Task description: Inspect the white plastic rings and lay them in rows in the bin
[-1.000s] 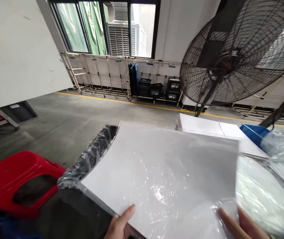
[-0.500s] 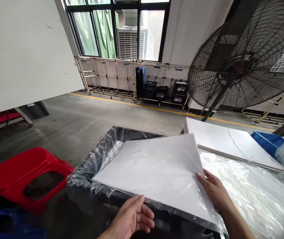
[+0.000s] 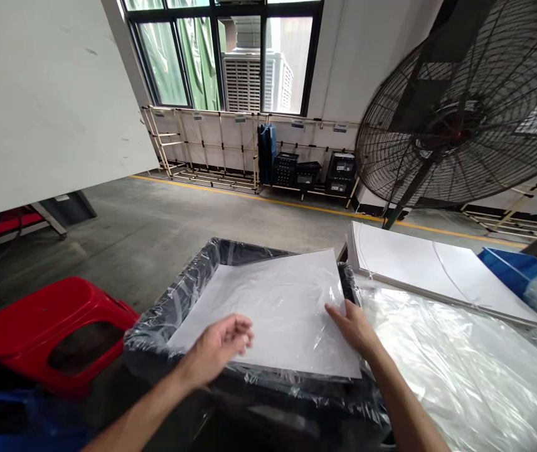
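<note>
A large white sheet, glossy like plastic film, lies over a black bin lined with clear plastic. Its right side is raised against the bin's right rim. My right hand grips that right edge, thumb on top and the other fingers partly hidden behind it. Above the sheet's near left part hovers my left hand, fingers loosely curled with a gap to the thumb, holding nothing. The round white parts in the bin are covered now.
Right of the bin lie clear plastic bags and a stack of white sheets. A big black fan stands behind them. At left are a red stool and a white panel. Racks line the wall.
The white sheet has shifted left and down into the bin, covering the round parts. My right hand moved left with its edge; my left hand rose and moved left over the sheet.
</note>
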A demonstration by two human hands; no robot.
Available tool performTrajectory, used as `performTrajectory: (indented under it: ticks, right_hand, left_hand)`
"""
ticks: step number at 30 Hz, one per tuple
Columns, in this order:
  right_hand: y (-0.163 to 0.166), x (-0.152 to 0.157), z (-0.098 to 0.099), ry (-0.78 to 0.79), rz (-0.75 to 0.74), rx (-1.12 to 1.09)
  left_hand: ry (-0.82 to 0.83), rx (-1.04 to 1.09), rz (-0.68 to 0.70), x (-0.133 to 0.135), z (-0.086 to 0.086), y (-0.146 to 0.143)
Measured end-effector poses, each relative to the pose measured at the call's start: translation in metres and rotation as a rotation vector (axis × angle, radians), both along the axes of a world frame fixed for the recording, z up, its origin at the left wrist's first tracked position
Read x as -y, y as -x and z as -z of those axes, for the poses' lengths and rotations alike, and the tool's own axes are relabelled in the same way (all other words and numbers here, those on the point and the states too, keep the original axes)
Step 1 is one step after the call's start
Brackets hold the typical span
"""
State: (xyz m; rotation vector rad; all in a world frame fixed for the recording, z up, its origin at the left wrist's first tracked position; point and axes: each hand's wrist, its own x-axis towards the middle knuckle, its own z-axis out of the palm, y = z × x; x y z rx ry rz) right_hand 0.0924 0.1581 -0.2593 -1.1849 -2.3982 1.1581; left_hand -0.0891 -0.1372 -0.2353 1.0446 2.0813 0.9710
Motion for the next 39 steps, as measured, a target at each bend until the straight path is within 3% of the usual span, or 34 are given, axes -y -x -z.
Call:
performTrajectory:
  ticks: [2,5,7,9,12,17,21,26,29,32,36,39]
  right_hand:
    - [0.008,0.007,0.004,-0.060,0.053,0.064]
    - [0.010,0.025,0.004,-0.253,0.067,0.172]
    - [0.006,0.038,0.000,-0.433,-0.006,0.309]
    - [0.001,0.049,-0.004,-0.501,-0.179,0.455]
    - [-0.002,0.059,-0.005,-0.378,-0.420,0.569]
    - [0.016,0.058,0.012,-0.153,-0.601,0.723]
    - [0.032,0.057,0.020,-0.095,-0.615,0.780]
    - [0.035,0.069,0.017,-0.079,-0.627,0.740]
    - [0.034,0.077,0.007,-0.167,-0.529,0.662]
    - [0.034,0.083,-0.004,-0.226,-0.462,0.610]
    - [0.028,0.083,-0.006,-0.151,-0.457,0.729]
    - [0.020,0.075,-0.001,-0.046,-0.489,0.813]
  left_hand:
    - [0.130,-0.172,-0.002,-0.009,-0.003,0.048]
    - [0.339,-0.314,0.060,-0.023,0.007,0.111]
    - [0.490,-0.369,0.127,-0.032,0.020,0.140]
    - [0.634,-0.406,0.186,-0.039,0.035,0.157]
    - [0.796,-0.471,0.252,-0.044,0.057,0.165]
    - [0.874,-0.615,0.314,-0.041,0.081,0.160]
    - [0.880,-0.676,0.349,-0.039,0.084,0.161]
    - [0.921,-0.705,0.380,-0.053,0.071,0.169]
    - [0.913,-0.705,0.413,-0.096,0.060,0.166]
    - [0.706,-0.716,0.508,-0.167,0.055,0.144]
    - [0.391,-0.723,0.656,-0.269,0.067,0.084]
    - [0.337,-0.731,0.716,-0.321,0.082,0.041]
